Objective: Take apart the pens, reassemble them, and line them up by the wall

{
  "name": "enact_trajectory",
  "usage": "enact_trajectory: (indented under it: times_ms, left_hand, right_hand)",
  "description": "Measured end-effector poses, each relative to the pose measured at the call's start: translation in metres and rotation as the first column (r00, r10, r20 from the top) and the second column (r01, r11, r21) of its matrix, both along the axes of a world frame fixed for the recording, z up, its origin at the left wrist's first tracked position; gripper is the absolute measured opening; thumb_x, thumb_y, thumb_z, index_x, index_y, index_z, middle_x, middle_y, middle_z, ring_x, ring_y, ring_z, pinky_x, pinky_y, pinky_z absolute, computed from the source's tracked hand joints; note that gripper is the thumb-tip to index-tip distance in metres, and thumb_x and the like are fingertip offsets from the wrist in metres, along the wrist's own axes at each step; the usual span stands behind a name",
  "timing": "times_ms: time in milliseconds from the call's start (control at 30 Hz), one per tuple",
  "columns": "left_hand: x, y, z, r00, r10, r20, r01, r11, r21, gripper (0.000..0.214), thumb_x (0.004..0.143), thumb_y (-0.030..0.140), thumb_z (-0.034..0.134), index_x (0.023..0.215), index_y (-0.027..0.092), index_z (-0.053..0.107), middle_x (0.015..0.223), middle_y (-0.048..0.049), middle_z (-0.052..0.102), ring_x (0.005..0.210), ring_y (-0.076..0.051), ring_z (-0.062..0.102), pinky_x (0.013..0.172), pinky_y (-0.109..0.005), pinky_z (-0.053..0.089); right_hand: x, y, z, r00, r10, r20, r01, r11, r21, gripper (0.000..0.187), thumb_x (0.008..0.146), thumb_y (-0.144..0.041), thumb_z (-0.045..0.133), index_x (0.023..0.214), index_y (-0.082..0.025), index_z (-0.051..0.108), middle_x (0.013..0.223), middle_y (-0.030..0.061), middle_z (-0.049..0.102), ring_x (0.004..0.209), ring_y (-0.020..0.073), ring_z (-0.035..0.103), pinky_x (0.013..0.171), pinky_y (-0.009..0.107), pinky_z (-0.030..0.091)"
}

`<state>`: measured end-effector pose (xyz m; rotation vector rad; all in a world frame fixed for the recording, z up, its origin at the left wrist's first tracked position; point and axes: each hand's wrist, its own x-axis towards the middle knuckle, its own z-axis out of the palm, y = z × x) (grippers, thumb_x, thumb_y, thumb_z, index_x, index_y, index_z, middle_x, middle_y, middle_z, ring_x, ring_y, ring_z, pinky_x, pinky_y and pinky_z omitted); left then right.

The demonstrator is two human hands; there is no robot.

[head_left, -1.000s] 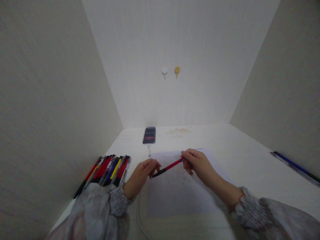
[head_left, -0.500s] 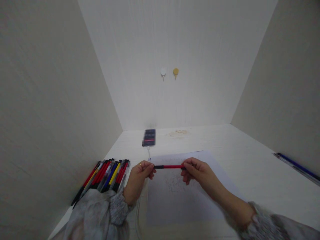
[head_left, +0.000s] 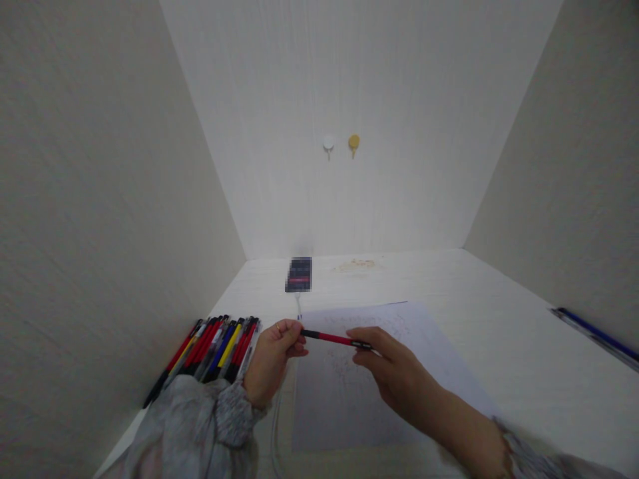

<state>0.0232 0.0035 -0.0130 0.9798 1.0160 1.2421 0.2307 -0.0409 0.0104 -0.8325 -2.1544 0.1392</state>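
A slim red pen (head_left: pixel 333 338) with black ends is held level above a white sheet of paper (head_left: pixel 379 379) that bears faint scribbles. My left hand (head_left: pixel 272 359) pinches the pen's left black end between thumb and fingers. My right hand (head_left: pixel 392 372) grips the pen's right end with its fingertips, the palm over the paper. Both sleeves are grey and patterned.
A row of several red, blue, yellow and black pens (head_left: pixel 212 346) lies by the left wall. A phone (head_left: pixel 299 274) with a white cable sits at the back of the white desk (head_left: pixel 499 319). Blue pens (head_left: pixel 594 336) lie along the right wall. Two hooks (head_left: pixel 341 144) hang on the back wall.
The pen went from slanting down-left to level, then tilted slightly down to the right. My right hand moved lower and nearer to me, still holding the pen's end.
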Motion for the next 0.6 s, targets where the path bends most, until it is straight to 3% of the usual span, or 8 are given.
enact_trajectory:
  times_ms: [67,133,200,267,367,500,533,600]
  left_hand:
    - [0.002,-0.001,0.0,1.0,0.001,-0.013,-0.001,1.0,0.02,0.017,0.066,0.029,0.06,0.066,0.012,0.055,0.056,0.0025,0.057,0.047,-0.006,0.052,0.049,-0.017,0.045]
    - [0.003,-0.001,-0.001,0.999,-0.002,-0.039,0.004,0.999,0.04,0.016,0.067,0.027,0.06,0.067,0.012,0.054,0.057,0.0021,0.058,0.05,-0.007,0.054,0.052,-0.018,0.046]
    - [0.003,0.0,-0.003,0.998,-0.014,-0.063,0.017,0.999,0.047,0.015,0.067,0.026,0.059,0.068,0.012,0.054,0.057,0.0017,0.058,0.052,-0.008,0.055,0.054,-0.019,0.047]
    - [0.002,0.001,-0.005,0.997,-0.02,-0.075,0.024,0.999,0.042,0.014,0.067,0.026,0.059,0.068,0.012,0.054,0.058,0.0015,0.059,0.052,-0.008,0.055,0.054,-0.02,0.047]
    - [0.002,0.001,-0.008,0.996,-0.01,-0.085,0.014,0.999,0.051,0.014,0.068,0.026,0.059,0.07,0.013,0.054,0.059,0.0012,0.06,0.053,-0.009,0.056,0.056,-0.021,0.048]
    - [0.003,0.0,-0.008,0.995,-0.011,-0.095,0.017,0.998,0.068,0.013,0.068,0.025,0.059,0.071,0.012,0.054,0.06,0.0011,0.06,0.055,-0.009,0.056,0.058,-0.021,0.048]
    - [0.003,0.0,-0.007,0.995,-0.012,-0.097,0.019,0.997,0.069,0.013,0.068,0.024,0.059,0.071,0.012,0.054,0.06,0.0013,0.06,0.055,-0.008,0.056,0.058,-0.021,0.048]
    - [0.003,0.0,-0.007,0.995,-0.014,-0.102,0.021,0.997,0.069,0.012,0.068,0.024,0.059,0.071,0.012,0.055,0.06,0.0012,0.06,0.054,-0.008,0.056,0.057,-0.02,0.048]
  right_hand:
    - [0.0,0.001,0.0,0.983,-0.138,-0.123,0.103,0.961,-0.259,0.024,0.08,-0.021,0.038,0.102,-0.019,0.047,0.094,0.0083,0.057,0.077,0.0147,0.056,0.065,0.028,0.046]
    - [0.0,0.004,-0.002,0.956,-0.254,-0.148,0.129,0.817,-0.562,0.028,0.081,-0.033,0.034,0.099,-0.017,0.048,0.066,0.0028,0.06,0.049,0.0113,0.054,0.047,0.024,0.044]
    - [0.002,0.008,-0.003,0.943,-0.292,-0.157,0.095,0.693,-0.715,0.032,0.081,-0.037,0.03,0.079,-0.016,0.055,0.047,-0.0019,0.052,0.035,0.0088,0.046,0.039,0.022,0.038]
    - [0.004,0.012,-0.004,0.922,-0.309,-0.234,0.045,0.685,-0.727,0.026,0.076,-0.036,0.042,0.063,-0.016,0.053,0.048,-0.0014,0.052,0.041,0.0091,0.049,0.044,0.021,0.039]
    - [0.007,0.015,-0.004,0.843,-0.311,-0.439,-0.114,0.693,-0.712,0.019,0.062,-0.032,0.059,0.073,-0.018,0.054,0.07,0.0009,0.058,0.062,0.0119,0.056,0.056,0.023,0.042]
    - [0.008,0.016,-0.01,0.784,-0.377,-0.494,-0.307,0.455,-0.836,0.033,0.073,-0.047,0.041,0.079,-0.016,0.051,0.062,0.0023,0.057,0.044,0.0121,0.053,0.042,0.026,0.04]
    - [0.008,0.016,-0.012,0.792,-0.376,-0.48,-0.306,0.435,-0.847,0.034,0.073,-0.047,0.04,0.073,-0.015,0.051,0.057,0.0016,0.056,0.04,0.0113,0.05,0.04,0.026,0.039]
    - [0.01,0.018,-0.016,0.788,-0.365,-0.496,-0.27,0.52,-0.811,0.027,0.068,-0.04,0.051,0.061,-0.015,0.051,0.054,0.0009,0.055,0.045,0.0107,0.051,0.047,0.026,0.041]
